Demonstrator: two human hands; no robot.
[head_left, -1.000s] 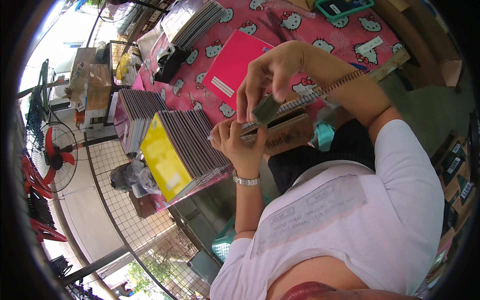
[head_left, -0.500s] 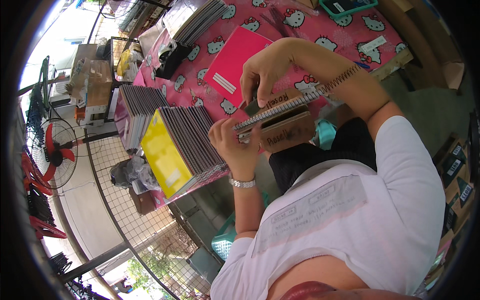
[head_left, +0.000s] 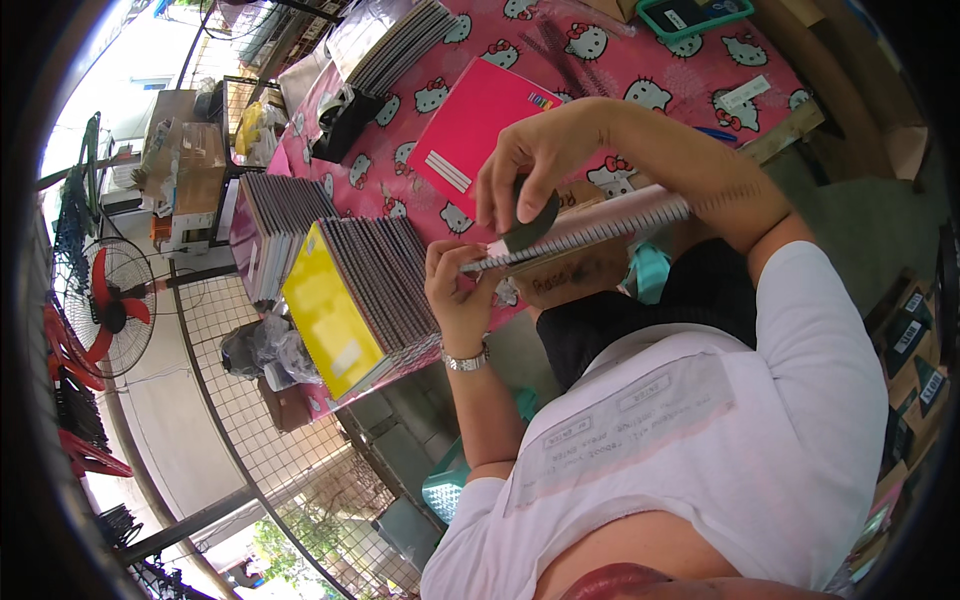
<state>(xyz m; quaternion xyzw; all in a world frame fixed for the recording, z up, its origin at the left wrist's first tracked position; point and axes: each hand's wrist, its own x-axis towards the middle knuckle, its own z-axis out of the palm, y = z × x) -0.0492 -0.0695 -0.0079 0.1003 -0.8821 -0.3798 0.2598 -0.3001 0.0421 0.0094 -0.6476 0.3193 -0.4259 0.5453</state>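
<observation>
A spiral-bound notebook [head_left: 625, 213] is held on edge in front of me, its wire coil running along the edge toward me. At the coil's left end, my left hand [head_left: 462, 295] grips the notebook with bent fingers. My right hand [head_left: 545, 150] is just above that end, thumb and fingers closed on a dark, rounded flat piece [head_left: 533, 222] whose kind I cannot make out. The piece is against or very close to the coil's end. Under the notebook is a brown cardboard box [head_left: 575, 275] with handwriting, partly hidden. Beyond my right hand lies a pink notebook [head_left: 455, 130].
A tall stack of spiral notebooks with a yellow cover [head_left: 330, 310] stands at the left, beside a purple-covered stack [head_left: 262, 235]. More notebooks [head_left: 400, 45] and a black tape dispenser [head_left: 345, 122] lie farther back on the pink patterned tablecloth [head_left: 650, 60]. A teal tray [head_left: 695, 18] sits far right.
My right hand has lifted slightly, bringing the dark rounded piece up into view at the coil's end. The notebook has tilted, showing more of its page side and covering more of the box.
</observation>
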